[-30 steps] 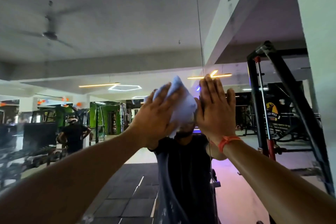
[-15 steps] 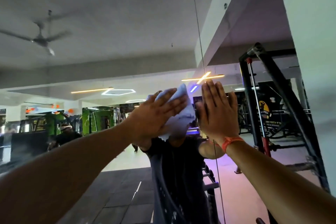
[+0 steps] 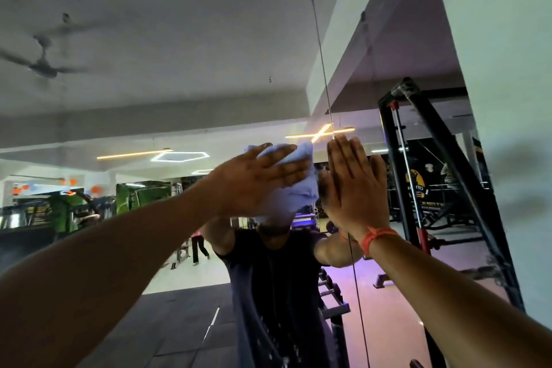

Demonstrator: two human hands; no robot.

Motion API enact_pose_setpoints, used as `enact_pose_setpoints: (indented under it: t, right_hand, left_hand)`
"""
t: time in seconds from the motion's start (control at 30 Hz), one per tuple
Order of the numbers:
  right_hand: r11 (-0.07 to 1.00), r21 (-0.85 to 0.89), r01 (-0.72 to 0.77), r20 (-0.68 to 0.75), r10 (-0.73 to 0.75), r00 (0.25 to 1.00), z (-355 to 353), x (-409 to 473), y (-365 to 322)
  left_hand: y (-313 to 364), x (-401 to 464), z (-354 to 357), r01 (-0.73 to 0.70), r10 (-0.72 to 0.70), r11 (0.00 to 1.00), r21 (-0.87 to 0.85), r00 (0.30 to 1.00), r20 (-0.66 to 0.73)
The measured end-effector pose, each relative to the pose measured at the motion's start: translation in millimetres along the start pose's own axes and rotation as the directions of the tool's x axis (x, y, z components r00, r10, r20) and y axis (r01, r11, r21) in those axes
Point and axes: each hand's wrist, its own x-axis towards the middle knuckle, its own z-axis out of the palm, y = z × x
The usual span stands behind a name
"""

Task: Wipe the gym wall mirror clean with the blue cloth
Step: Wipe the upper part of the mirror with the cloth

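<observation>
Left hand (image 3: 257,179): fingers straight, flat over blue cloth (image 3: 294,179), pressing it to mirror (image 3: 179,39); holds nothing by curl. Right hand (image 3: 352,185): palm flat on glass, fingers straight and together, nothing held; sits just beside cloth at its 3 o'clock. Orange wristband (image 3: 375,237) on right wrist. Blue cloth: bunched, at frame centre. Mirror seam (image 3: 319,48): thin line running 12 to 6 o'clock, passing behind right hand. Black rack frame (image 3: 442,164): 3 o'clock. Ceiling fan (image 3: 43,64) reflection: 10 o'clock.

Cloth (image 3: 294,185) lies between left hand (image 3: 257,181) and mirror (image 3: 179,39). Right hand (image 3: 354,188) flat on mirror, just right of cloth, across the seam (image 3: 321,48).
</observation>
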Motion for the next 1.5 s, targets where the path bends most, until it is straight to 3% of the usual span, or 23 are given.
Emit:
enact_pose_setpoints:
  t: [0.07,0.13,0.2,0.23,0.27,0.4,0.5,0.57,0.6,0.67,0.73,0.9,1.0,1.03,1.07,1.13,1.17,1.2,1.27,1.33,1.37,1.43,1.5]
  right_hand:
    - [1.000,0.009,0.001,0.004,-0.001,1.000,-0.7,-0.4,0.3]
    - [1.000,0.008,-0.001,0.002,0.001,1.000,-1.6,-0.5,-0.4]
    - [1.000,0.013,-0.003,0.007,0.002,1.000,-2.4,-0.1,-1.1]
    - [1.000,0.017,-0.001,0.003,0.001,1.000,-2.5,0.0,-1.2]
    - [1.000,0.024,0.002,-0.009,-0.002,1.000,-1.7,-0.9,-0.8]
    - [0.999,0.028,0.038,-0.023,-0.037,0.999,3.4,-2.9,5.2]
    - [0.999,-0.006,0.042,-0.002,-0.042,0.999,5.0,-3.9,7.0]
    - [1.000,0.003,0.029,-0.010,-0.029,1.000,3.6,-2.8,4.0]
    - [1.000,0.015,0.020,-0.014,-0.020,1.000,2.3,-2.0,2.9]
    - [0.999,0.029,0.017,-0.012,-0.017,1.000,0.3,-2.2,1.8]
    - [0.999,0.035,0.023,-0.007,-0.023,1.000,0.9,-2.8,3.6]
    - [0.999,0.028,0.046,0.024,-0.047,0.999,0.2,-2.0,7.0]
    - [0.998,0.057,0.035,0.020,-0.036,0.999,-1.7,-3.1,3.8]
    - [0.998,0.062,0.030,0.015,-0.031,0.999,-1.2,-3.0,3.8]
    - [0.998,0.065,0.026,0.012,-0.027,1.000,-1.0,-2.8,3.7]
    - [0.997,0.073,0.022,0.016,-0.023,1.000,-0.2,-2.9,3.6]
    - [0.997,0.080,0.022,0.017,-0.024,1.000,-0.1,-3.3,3.4]
    - [0.996,0.081,0.024,0.018,-0.025,1.000,0.3,-3.5,3.6]
    - [0.997,0.073,0.029,0.018,-0.030,0.999,0.8,-4.2,4.5]
    - [0.998,0.060,0.028,0.011,-0.029,1.000,0.4,-4.3,5.8]
    - [0.998,0.063,0.029,0.012,-0.030,0.999,0.6,-4.6,5.7]
    - [0.997,0.076,0.033,0.009,-0.034,0.999,0.6,-5.4,5.3]
    - [0.996,0.076,0.035,-0.003,-0.035,0.999,0.9,-4.7,4.1]
  left_hand:
    - [-23.4,-0.7,-2.0,-0.091,0.088,0.994,0.056,0.994,0.061]
    - [-31.1,8.1,-3.2,0.205,-0.203,0.978,0.037,0.978,-0.054]
    - [-9.9,22.9,-8.7,0.644,-0.671,0.740,-0.196,0.725,-0.153]
    - [10.2,31.6,-9.3,0.756,-0.805,0.589,-0.287,0.580,-0.125]
    - [33.0,37.7,-7.9,0.794,-0.847,0.524,-0.309,0.524,-0.090]
    - [82.3,24.9,9.6,0.494,-0.504,0.858,-0.142,0.863,-0.043]
    - [55.9,17.9,5.1,0.286,-0.291,0.954,-0.087,0.955,-0.057]
    - [29.0,22.4,1.2,0.327,-0.327,0.945,-0.017,0.943,-0.059]
    - [22.0,28.4,-0.7,0.462,-0.463,0.887,-0.028,0.884,-0.066]
    - [32.7,43.0,-5.1,0.749,-0.761,0.647,-0.141,0.647,-0.050]
    - [72.9,48.1,-1.7,0.813,-0.838,0.539,-0.218,0.544,-0.041]
    - [119.0,8.9,5.4,0.442,-0.452,0.885,-0.146,0.891,-0.046]
    - [71.0,-2.0,3.8,0.276,-0.276,0.959,-0.069,0.961,0.015]
    - [54.2,-3.1,1.6,0.392,-0.393,0.915,-0.094,0.920,0.015]
    - [40.8,-3.2,-1.0,0.589,-0.595,0.793,-0.158,0.804,0.009]
    - [34.9,1.6,-5.5,0.860,-0.889,0.439,-0.262,0.458,0.016]
    - [46.6,5.1,-8.1,0.895,-0.928,0.357,-0.268,0.373,0.008]
    - [63.0,6.1,-8.8,0.896,-0.931,0.350,-0.273,0.365,0.002]
    - [96.8,-4.3,-5.2,0.790,-0.820,0.552,-0.267,0.572,-0.004]
    - [111.6,-25.8,0.6,0.436,-0.445,0.884,-0.171,0.895,-0.018]
    - [103.5,-35.2,2.7,0.258,-0.258,0.956,-0.142,0.966,0.015]
    - [67.1,-40.9,1.2,0.095,-0.088,0.990,-0.102,0.994,0.070]
    - [34.9,-34.5,-3.6,0.346,-0.341,0.932,-0.108,0.938,0.059]
